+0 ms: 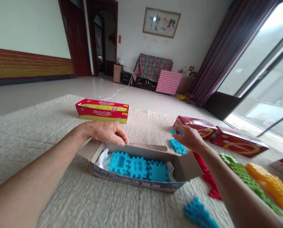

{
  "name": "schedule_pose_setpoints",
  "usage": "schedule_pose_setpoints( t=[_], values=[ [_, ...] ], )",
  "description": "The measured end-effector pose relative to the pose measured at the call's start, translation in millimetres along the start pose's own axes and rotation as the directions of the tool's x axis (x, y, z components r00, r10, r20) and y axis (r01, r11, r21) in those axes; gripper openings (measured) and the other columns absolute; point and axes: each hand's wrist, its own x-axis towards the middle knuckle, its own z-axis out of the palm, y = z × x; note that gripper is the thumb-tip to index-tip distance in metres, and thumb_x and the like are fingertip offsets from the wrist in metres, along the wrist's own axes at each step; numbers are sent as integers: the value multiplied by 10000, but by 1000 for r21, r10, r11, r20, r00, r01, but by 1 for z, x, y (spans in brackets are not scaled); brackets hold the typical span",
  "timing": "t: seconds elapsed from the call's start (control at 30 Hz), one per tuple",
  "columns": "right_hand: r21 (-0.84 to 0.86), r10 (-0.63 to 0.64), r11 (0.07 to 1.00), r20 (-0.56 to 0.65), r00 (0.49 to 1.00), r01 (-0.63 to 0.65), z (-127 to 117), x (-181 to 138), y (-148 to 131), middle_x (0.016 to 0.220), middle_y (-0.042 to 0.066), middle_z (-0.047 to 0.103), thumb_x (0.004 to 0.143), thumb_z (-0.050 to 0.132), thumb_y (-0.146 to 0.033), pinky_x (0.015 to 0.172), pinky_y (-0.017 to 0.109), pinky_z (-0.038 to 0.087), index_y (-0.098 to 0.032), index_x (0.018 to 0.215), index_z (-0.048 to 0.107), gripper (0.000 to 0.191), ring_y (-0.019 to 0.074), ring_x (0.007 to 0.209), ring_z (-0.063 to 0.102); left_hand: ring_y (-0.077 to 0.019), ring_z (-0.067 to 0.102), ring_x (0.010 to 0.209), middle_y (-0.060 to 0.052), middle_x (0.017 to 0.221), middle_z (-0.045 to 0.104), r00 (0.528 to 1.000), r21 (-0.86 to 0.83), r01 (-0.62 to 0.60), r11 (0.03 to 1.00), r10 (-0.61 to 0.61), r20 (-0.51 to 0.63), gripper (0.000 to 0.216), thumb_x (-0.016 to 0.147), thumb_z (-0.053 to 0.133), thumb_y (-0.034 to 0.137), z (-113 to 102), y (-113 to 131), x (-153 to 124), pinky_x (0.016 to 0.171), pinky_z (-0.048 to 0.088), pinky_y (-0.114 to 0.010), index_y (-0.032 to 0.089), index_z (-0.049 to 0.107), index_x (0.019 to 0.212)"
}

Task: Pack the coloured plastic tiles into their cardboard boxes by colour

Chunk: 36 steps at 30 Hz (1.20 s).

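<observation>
An open cardboard box holds a row of blue interlocking plastic blocks with white cloth at its left end. My left hand hovers over the box's back left edge, its fingers curled down and together, and nothing shows in them. Beyond the box's right end, my right hand pinches a blue square block with an opening in its middle. Just below that hand, another blue block lies on the mat. More blue blocks lie by my right forearm.
Red blocks, green blocks and yellow blocks lie in rows on the right. A red and yellow box stands behind on the quilted mat. Dark red boxes stand at the right back.
</observation>
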Motion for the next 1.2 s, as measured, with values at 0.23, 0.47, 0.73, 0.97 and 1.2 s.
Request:
schedule_pose_setpoints(
  t=[0.23,0.47,0.73,0.97,1.2],
  values=[
    [358,38,933,-176,984,28,-63,-37,-1,1088,131,681,736,645,-411,752,414,538,-214,1218,561,527,269,919,674,-148,622,841,2,893,741,1000,-18,6,1000,-7,-30,264,744,621,290,2,1,1,747,430,-212,207,751,958],
    [618,35,786,-52,998,4,-86,-77,-99,879,68,681,742,641,-446,564,321,533,-214,1082,621,412,217,773,672,-140,626,816,-8,880,742,999,-47,-50,998,49,-22,266,748,617,276,6,-1,0,731,430,-213,187,749,960],
    [445,85,885,137,987,-138,-55,-98,-185,681,54,659,744,588,-468,486,294,430,-173,926,654,353,166,562,598,-131,597,740,-8,813,724,997,-33,-61,998,60,-39,285,733,590,258,8,-1,0,642,417,-216,170,752,951],
    [249,121,956,155,980,-158,-36,-93,-212,669,63,675,752,557,-488,557,316,397,-207,731,647,295,189,606,603,-137,610,767,-16,837,732,994,-122,-107,987,102,-48,273,720,615,262,8,-11,4,660,428,-215,173,758,934],
    [2,153,988,225,962,-157,-28,-92,-229,683,73,684,772,529,-538,523,299,295,-224,739,660,342,227,654,620,-134,625,756,0,825,742,986,-183,-159,970,148,-76,260,727,666,316,7,-21,7,676,425,-208,195,769,932]
  ],
)
